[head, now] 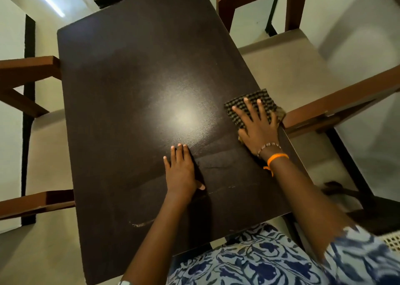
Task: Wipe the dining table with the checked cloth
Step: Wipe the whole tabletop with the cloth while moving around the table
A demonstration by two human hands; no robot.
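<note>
Right hand (pixel 257 129) flat, fingers spread, pressing cloth (pixel 253 106) at worktop (pixel 134 85) right edge. Left hand (pixel 180 170) flat beside it, holding nothing. Risk: cloth overhangs the edge (1 corner off), could slip toward chair (pixel 337 109).

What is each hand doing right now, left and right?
Left hand: open, flat on the dining table, holding nothing.
Right hand: open, straight fingers pressing the checked cloth at the table's right edge.
</note>
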